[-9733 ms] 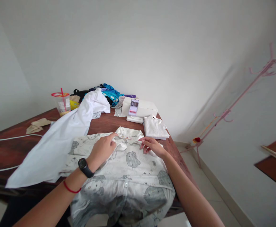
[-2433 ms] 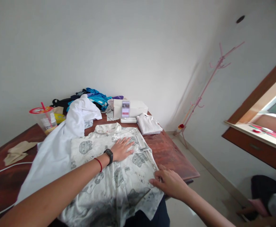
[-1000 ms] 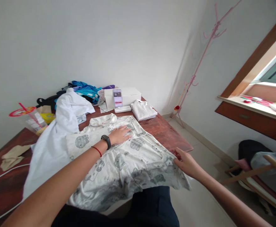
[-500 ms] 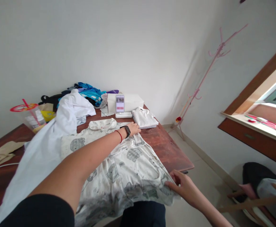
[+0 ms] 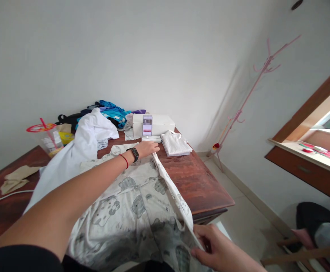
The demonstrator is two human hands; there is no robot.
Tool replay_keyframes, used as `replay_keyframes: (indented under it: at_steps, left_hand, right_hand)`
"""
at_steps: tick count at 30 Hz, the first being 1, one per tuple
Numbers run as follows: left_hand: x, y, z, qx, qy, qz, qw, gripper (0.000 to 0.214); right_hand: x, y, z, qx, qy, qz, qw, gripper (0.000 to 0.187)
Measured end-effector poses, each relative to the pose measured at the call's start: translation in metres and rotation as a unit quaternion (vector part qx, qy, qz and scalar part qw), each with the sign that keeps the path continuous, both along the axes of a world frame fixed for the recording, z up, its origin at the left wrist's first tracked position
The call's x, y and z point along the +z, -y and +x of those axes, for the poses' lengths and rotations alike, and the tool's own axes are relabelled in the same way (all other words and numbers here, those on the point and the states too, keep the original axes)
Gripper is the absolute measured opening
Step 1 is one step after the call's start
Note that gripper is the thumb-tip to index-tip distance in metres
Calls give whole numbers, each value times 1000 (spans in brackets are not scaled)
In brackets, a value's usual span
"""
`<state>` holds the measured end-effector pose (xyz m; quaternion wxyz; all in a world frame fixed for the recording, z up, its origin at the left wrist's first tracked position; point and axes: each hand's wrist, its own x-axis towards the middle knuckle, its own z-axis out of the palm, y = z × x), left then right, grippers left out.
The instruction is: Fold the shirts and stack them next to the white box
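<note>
A white shirt with grey cartoon cat prints (image 5: 138,206) lies spread over the front of the table, its lower part hanging past the edge. My left hand (image 5: 148,148), with a black watch on the wrist, is closed on the shirt's right edge near the shoulder. At the lower right, my right hand (image 5: 210,241) pinches the same edge near the hem. Between both hands the side is lifted and partly folded inward, showing a plain pale strip. A folded white garment (image 5: 176,143) sits just beyond my left hand.
On the wooden table (image 5: 204,189) a white cloth (image 5: 65,162) lies left, beside a plastic cup with straw (image 5: 48,141). Behind are piled blue clothes (image 5: 115,113), a white box (image 5: 165,122) and a phone (image 5: 147,125). A pink coat rack (image 5: 250,96) stands right.
My left hand has moved left and my right hand down and slightly left, drawing the shirt's right edge inward. More bare table shows on the right. The view has shifted slightly.
</note>
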<state>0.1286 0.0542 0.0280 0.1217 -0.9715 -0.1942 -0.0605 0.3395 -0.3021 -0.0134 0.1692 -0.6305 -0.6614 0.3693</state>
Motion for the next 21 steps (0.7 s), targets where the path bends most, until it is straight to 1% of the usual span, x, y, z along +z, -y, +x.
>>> replay_keyframes:
  at_steps: [2,4,6,8,10,12,15,17,18,21]
  left_hand:
    - [0,0,-21,23,22,-11,999,26]
    - [-3,0,-44,45,44,-29,998,26]
    - [-10,1,-64,66,71,-53,994,27]
    - [-19,5,-82,86,101,-82,988,25]
    - [-30,10,-95,105,135,-119,978,22]
    - [-41,13,-103,125,175,-161,963,21]
    - [-54,9,-106,172,247,-232,925,16]
    - [-58,-1,-103,217,296,-285,885,10]
    - [-59,-8,-101,240,319,-313,862,14]
    - [-60,-27,-90,286,376,-394,788,41]
  right_hand:
    - [8,-1,-18,51,1,-36,998,20]
    - [6,-5,-34,80,15,-56,995,22]
    - [-5,-10,-48,105,26,-55,993,24]
    - [-22,-15,-61,146,24,-45,988,21]
    - [-39,-21,-74,178,24,-48,983,15]
    - [-52,-28,-85,196,35,-68,978,12]
    - [-65,-35,-97,214,69,-88,970,9]
    - [-71,-38,-101,217,92,-88,968,8]
    - [-73,-39,-102,217,99,-88,967,8]
    - [-78,-41,-103,220,109,-89,965,9]
